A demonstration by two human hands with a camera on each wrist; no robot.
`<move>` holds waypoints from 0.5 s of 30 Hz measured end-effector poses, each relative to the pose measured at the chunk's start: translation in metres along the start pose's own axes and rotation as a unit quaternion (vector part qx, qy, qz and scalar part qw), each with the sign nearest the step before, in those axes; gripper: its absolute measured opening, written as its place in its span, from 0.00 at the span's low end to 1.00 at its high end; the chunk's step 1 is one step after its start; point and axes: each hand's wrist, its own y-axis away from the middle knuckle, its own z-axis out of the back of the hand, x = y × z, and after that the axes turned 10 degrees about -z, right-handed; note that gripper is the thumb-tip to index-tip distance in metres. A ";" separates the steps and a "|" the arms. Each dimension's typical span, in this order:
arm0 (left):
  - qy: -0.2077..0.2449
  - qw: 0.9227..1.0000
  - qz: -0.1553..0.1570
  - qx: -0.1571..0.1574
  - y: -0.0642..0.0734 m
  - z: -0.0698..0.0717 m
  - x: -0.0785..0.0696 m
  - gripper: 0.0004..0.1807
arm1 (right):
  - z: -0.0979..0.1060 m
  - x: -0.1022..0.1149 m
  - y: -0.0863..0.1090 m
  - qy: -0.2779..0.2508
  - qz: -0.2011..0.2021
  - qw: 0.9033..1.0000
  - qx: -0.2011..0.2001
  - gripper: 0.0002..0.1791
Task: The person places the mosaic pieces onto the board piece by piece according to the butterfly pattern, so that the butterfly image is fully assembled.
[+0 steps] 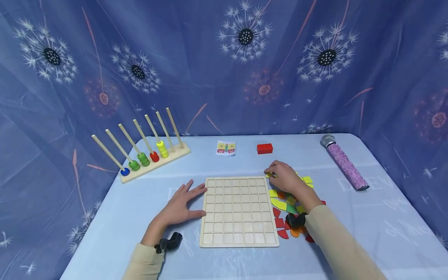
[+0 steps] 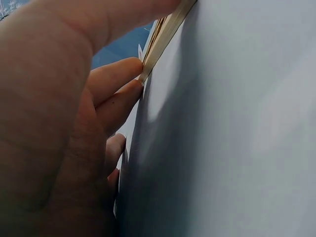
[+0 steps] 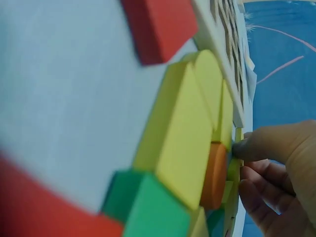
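Observation:
A pale wooden grid board (image 1: 236, 212) with square cells lies flat on the table. My left hand (image 1: 179, 207) is spread beside its left edge, thumb and fingertips touching the rim; in the left wrist view the fingers (image 2: 118, 79) meet the board's side. Off the board's upper right corner, my right hand (image 1: 285, 178) has bent fingers and pinches a small yellow piece (image 1: 268, 175), mostly hidden by the fingertips. Under and around that hand lie loose flat yellow, orange, green and red pieces, among them a green block (image 3: 148, 207) and a red quarter-round piece (image 1: 283, 234).
A bead stand (image 1: 155, 165) with upright pegs is at the back left. Behind the board are a butterfly pattern card (image 1: 226, 148) and a red block (image 1: 264, 148). A glittery pink microphone (image 1: 346, 163) lies at the right. A blue curtain (image 1: 196, 77) hangs behind the table.

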 end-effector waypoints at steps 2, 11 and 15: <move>0.006 1.000 -0.003 -0.002 0.001 0.001 0.000 0.44 | 0.001 0.001 -0.001 -0.009 -0.008 1.000 0.004 0.19; 0.028 0.999 -0.017 0.008 0.003 0.006 -0.002 0.51 | 0.004 0.001 -0.007 -0.019 -0.014 1.000 0.018 0.19; 0.025 0.999 -0.017 0.015 0.003 0.006 -0.003 0.51 | 0.002 0.000 -0.007 -0.012 -0.018 1.000 0.012 0.18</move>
